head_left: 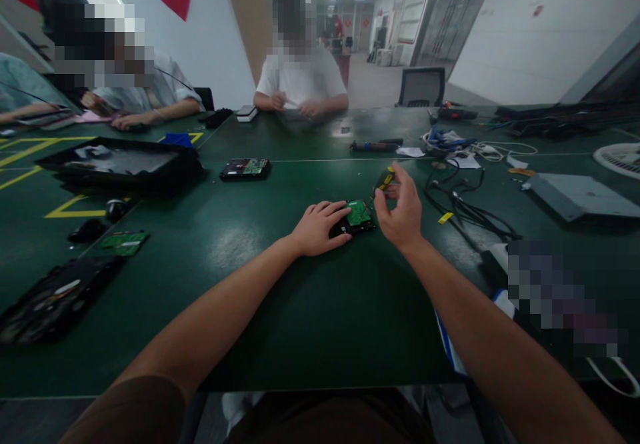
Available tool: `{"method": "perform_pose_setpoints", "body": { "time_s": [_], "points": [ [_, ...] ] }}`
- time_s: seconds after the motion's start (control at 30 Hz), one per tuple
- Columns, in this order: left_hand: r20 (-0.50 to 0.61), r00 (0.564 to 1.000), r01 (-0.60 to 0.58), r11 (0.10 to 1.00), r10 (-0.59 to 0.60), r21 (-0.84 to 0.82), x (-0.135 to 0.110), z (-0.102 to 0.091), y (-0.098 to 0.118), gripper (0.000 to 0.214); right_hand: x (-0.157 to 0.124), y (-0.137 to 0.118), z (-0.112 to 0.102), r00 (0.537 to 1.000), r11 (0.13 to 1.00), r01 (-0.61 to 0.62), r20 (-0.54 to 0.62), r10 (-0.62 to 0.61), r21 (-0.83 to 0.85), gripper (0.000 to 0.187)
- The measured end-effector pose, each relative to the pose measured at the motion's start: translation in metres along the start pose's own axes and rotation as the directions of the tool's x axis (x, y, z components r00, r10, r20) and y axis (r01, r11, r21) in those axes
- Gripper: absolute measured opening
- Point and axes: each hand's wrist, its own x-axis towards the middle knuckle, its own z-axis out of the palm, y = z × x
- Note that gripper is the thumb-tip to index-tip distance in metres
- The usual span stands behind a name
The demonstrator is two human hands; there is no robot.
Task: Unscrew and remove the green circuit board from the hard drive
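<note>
A black hard drive point(356, 219) with a green circuit board on top lies on the dark green table point(310, 311) in front of me. My left hand point(318, 227) rests flat on its left side, fingers laid over the casing. My right hand point(400, 207) hovers just right of the drive, fingers curled round a black and yellow screwdriver handle point(384, 179) held above the drive's far right corner.
Another hard drive point(245, 168) lies further back. A black tray point(120, 163) stands at the left, with a loose green board point(124, 241) and dark parts point(55, 301) nearer me. Tangled cables point(465, 207) and a grey box point(575, 196) lie at the right. People sit across the table.
</note>
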Motion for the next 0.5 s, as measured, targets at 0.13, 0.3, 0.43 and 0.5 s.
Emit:
{"method": "perform_pose_setpoints", "body": {
  "time_s": [0.13, 0.3, 0.43, 0.5],
  "points": [
    [0.003, 1.0, 0.0, 1.0, 0.0, 0.006, 0.0, 0.0, -0.0007, 0.076, 0.0006, -0.0008, -0.0006, 1.0, 1.0, -0.021, -0.008, 0.021, -0.007, 0.064],
    [0.001, 1.0, -0.007, 1.0, 0.007, 0.007, -0.0005, -0.0003, -0.0009, 0.076, 0.0015, -0.0035, -0.0012, 1.0, 1.0, 0.004, -0.005, -0.004, -0.017, 0.061],
    [0.007, 1.0, 0.004, 1.0, -0.004, -0.005, -0.0004, -0.0009, -0.0002, 0.076, 0.0014, -0.0031, -0.0012, 1.0, 1.0, -0.024, -0.009, 0.024, -0.017, 0.063],
    [0.01, 1.0, 0.008, 1.0, -0.008, -0.004, -0.0002, -0.0012, 0.0002, 0.077, 0.0013, -0.0031, -0.0016, 0.999, 0.999, -0.031, -0.006, 0.031, -0.02, 0.064]
  ]
}}
